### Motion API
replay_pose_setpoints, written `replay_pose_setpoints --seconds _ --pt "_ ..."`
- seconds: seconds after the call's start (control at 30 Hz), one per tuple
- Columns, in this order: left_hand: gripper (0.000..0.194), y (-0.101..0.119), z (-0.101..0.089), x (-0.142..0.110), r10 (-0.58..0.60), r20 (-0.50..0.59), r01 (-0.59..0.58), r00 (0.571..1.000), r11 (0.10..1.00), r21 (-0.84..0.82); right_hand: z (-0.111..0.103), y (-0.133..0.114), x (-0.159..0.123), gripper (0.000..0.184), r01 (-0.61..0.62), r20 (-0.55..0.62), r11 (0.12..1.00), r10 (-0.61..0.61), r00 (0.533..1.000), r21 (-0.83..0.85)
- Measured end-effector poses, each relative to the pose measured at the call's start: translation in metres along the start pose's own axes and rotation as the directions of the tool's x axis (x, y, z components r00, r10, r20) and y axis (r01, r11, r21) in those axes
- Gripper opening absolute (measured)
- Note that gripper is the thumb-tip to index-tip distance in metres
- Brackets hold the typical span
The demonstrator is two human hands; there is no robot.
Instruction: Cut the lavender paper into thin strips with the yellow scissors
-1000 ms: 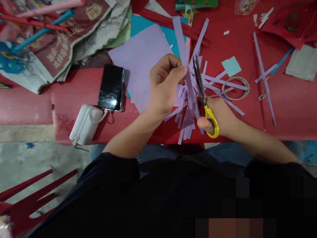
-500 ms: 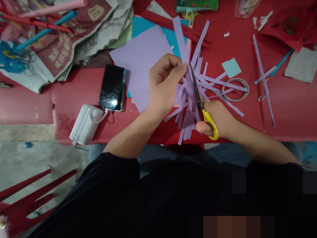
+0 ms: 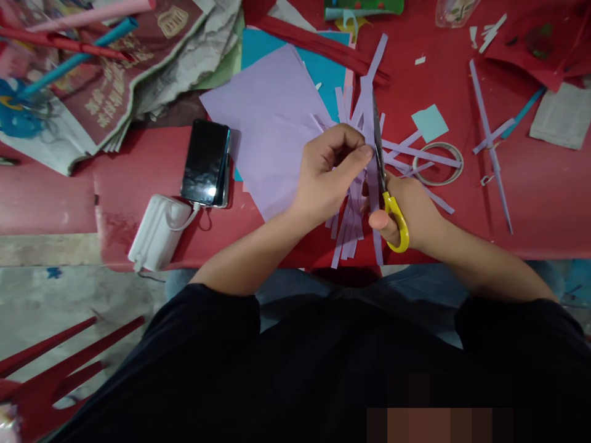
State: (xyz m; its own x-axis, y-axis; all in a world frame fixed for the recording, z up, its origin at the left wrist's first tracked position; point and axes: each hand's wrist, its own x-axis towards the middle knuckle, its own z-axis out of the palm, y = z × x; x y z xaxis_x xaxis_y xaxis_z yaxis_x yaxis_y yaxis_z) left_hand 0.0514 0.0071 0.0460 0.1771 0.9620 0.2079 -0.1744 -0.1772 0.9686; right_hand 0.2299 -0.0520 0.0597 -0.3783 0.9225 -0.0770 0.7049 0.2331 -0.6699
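My left hand (image 3: pixel 330 175) pinches a purple paper strip (image 3: pixel 369 117) between thumb and fingers. The strip stands lengthwise away from me, its lower end hanging toward the table edge. My right hand (image 3: pixel 410 209) is closed on yellow-handled scissors (image 3: pixel 396 223), thumb through one loop. Their dark blades point away from me along the strip's right side and look nearly closed. Beneath the hands lies a pile of cut purple strips (image 3: pixel 348 224). Left of them, purple paper sheets (image 3: pixel 263 117) rest on a blue sheet (image 3: pixel 263 46).
On the red table (image 3: pixel 462 234), a tape roll (image 3: pixel 418 165) and a pale blue paper square (image 3: pixel 430 123) lie to the right. A phone (image 3: pixel 205 163) and a white power bank (image 3: pixel 159 232) sit left. Newspapers (image 3: pixel 184 80) and rolled paper tubes (image 3: pixel 78 58) fill the far left.
My left hand has moved right and toward me with the strip. The scissors have shifted slightly right, and their blades lie more upright along the paper.
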Motion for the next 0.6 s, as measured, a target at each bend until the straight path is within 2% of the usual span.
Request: replay_pose_setpoints --seconds 0.1,0.27,0.4,0.47,0.6 --pt "0.035 -0.0007 0.0010 -0.0015 -0.029 0.007 0.029 1.000 0.999 0.045 -0.0010 -0.0002 0.0005 0.108 -0.020 0.019 0.998 0.021 1.000 -0.064" --pt "0.033 -0.0040 0.0022 -0.0034 0.020 0.070 -0.019 0.997 1.000 -0.007 -0.0004 -0.0011 0.0010 0.112 -0.022 -0.012 0.998 0.021 1.000 -0.055" --pt "0.039 -0.0057 0.0004 -0.0034 -0.035 0.089 0.033 0.995 0.999 0.016 0.0007 0.0000 0.0009 0.109 -0.019 -0.036 0.995 0.015 0.999 -0.102" --pt "0.040 -0.0061 -0.0021 -0.0019 -0.003 0.072 0.001 0.997 1.000 0.030 0.0008 0.0003 0.0007 0.105 -0.009 -0.045 0.994 0.004 0.999 -0.108" --pt "0.027 -0.0019 -0.0078 0.0023 0.092 0.023 -0.093 0.995 0.994 0.058 0.0007 0.0003 0.0001 0.095 -0.005 -0.035 0.999 0.003 0.999 -0.047"
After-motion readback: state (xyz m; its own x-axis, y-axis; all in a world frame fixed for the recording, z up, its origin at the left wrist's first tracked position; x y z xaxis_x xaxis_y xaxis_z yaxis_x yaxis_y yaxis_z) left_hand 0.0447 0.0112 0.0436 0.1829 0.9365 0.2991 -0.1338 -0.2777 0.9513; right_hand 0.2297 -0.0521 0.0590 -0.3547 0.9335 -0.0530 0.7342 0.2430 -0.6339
